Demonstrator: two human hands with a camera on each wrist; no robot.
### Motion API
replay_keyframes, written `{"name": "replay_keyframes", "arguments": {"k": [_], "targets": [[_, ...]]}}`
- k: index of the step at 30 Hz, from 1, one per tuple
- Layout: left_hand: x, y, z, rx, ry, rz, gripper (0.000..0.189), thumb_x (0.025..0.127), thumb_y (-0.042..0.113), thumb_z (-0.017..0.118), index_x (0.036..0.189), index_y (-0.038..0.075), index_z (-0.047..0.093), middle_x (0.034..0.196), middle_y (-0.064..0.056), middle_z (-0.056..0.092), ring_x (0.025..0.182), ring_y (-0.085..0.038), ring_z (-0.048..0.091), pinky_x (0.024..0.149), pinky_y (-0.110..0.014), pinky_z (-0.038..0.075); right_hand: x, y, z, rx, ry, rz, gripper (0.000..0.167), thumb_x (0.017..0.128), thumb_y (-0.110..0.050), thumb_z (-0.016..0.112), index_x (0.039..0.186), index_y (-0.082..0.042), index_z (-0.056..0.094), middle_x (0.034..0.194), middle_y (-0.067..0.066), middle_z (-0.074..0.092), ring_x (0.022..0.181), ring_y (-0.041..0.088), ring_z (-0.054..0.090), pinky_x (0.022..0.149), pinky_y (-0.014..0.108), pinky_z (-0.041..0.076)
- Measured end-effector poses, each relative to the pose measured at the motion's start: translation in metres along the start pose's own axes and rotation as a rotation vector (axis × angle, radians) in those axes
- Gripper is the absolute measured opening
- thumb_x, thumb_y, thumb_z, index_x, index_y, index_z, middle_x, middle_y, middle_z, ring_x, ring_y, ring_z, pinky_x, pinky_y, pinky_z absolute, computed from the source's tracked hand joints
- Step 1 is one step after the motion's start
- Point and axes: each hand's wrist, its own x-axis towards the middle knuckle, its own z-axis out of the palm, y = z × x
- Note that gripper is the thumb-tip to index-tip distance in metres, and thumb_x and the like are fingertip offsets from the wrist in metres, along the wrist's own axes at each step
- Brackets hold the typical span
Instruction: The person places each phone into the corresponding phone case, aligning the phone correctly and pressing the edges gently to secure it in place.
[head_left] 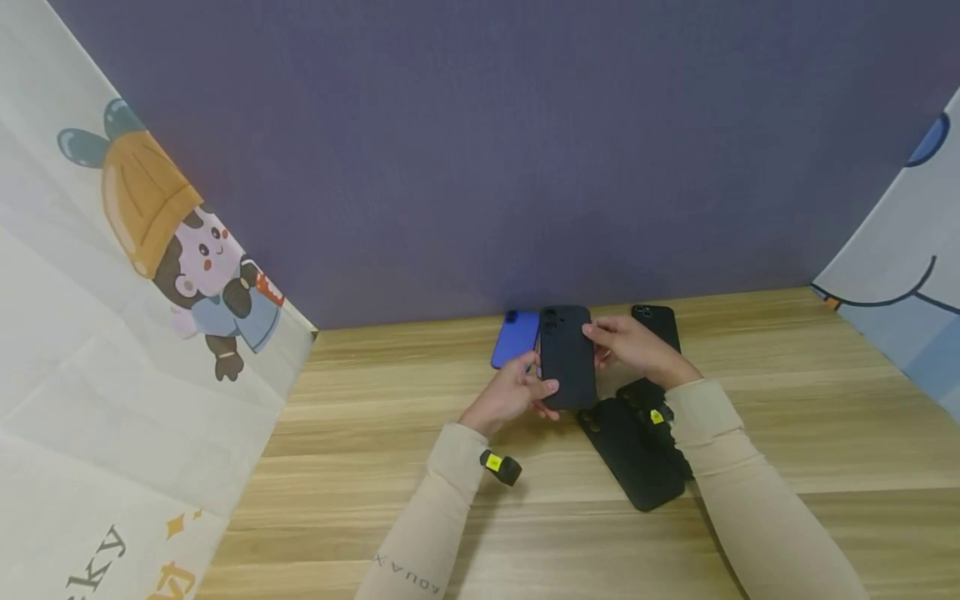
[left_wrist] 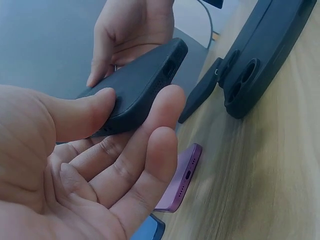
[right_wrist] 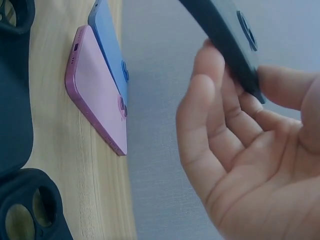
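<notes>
Both hands hold a black phone case (head_left: 567, 358) up over the table, its camera end facing away from the person. The left hand (head_left: 517, 390) pinches its lower left corner; in the left wrist view the thumb lies on the flat back and fingers support it from beneath, near the port cutout. The right hand (head_left: 630, 343) pinches the upper right edge between thumb and fingers. I cannot tell whether a phone sits inside the case. Below it lies a pink phone (right_wrist: 95, 90), mostly hidden in the head view, beside a blue phone (head_left: 516, 339).
More black phone cases (head_left: 633, 454) lie overlapping on the wooden table (head_left: 375, 417), near the right wrist. A black phone (head_left: 657, 325) lies at the back right. A dark blue-grey panel (head_left: 480, 150) stands behind the table, with printed white sheets (head_left: 112, 350) at both sides.
</notes>
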Motion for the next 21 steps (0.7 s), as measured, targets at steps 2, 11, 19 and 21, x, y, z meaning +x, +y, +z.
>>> {"name": "replay_keyframes", "arguments": {"k": [2, 11, 19, 21], "targets": [[0.0004, -0.0005, 0.0, -0.003, -0.003, 0.002, 0.019, 0.102, 0.011, 0.062, 0.109, 0.008, 0.045, 0.081, -0.022, 0.074, 0.072, -0.029, 0.076, 0.082, -0.058, 0.059, -0.0001, 0.0005, -0.0005, 0.005, 0.015, 0.0, 0.041, 0.111, -0.033, 0.045, 0.108, 0.004, 0.062, 0.086, 0.009, 0.062, 0.08, 0.02, 0.064, 0.081, 0.045, 0.06], [0.0014, -0.0014, -0.0005, -0.027, -0.005, -0.004, 0.016, 0.102, 0.011, 0.063, 0.109, 0.009, 0.049, 0.076, -0.008, 0.059, 0.072, -0.028, 0.077, 0.081, -0.059, 0.058, 0.0001, 0.0033, -0.0021, 0.036, 0.051, 0.018, 0.054, 0.11, -0.045, 0.042, 0.097, 0.003, 0.065, 0.082, 0.007, 0.062, 0.076, 0.018, 0.064, 0.077, 0.039, 0.06], [0.0023, -0.0031, -0.0007, -0.011, -0.006, 0.012, 0.018, 0.101, 0.011, 0.063, 0.105, 0.009, 0.046, 0.07, -0.006, 0.051, 0.074, -0.033, 0.077, 0.08, -0.06, 0.058, 0.0027, 0.0039, -0.0042, 0.087, 0.047, 0.062, 0.053, 0.109, -0.046, 0.042, 0.086, -0.004, 0.065, 0.076, 0.002, 0.062, 0.071, 0.017, 0.065, 0.075, 0.038, 0.06], [0.0025, -0.0032, -0.0005, -0.013, -0.003, 0.014, 0.018, 0.101, 0.011, 0.063, 0.106, 0.009, 0.047, 0.071, -0.007, 0.052, 0.074, -0.034, 0.076, 0.08, -0.06, 0.059, 0.0028, 0.0028, -0.0046, 0.107, 0.04, 0.071, 0.052, 0.109, -0.046, 0.042, 0.083, -0.007, 0.064, 0.074, 0.001, 0.062, 0.07, 0.018, 0.065, 0.074, 0.037, 0.06]]}}
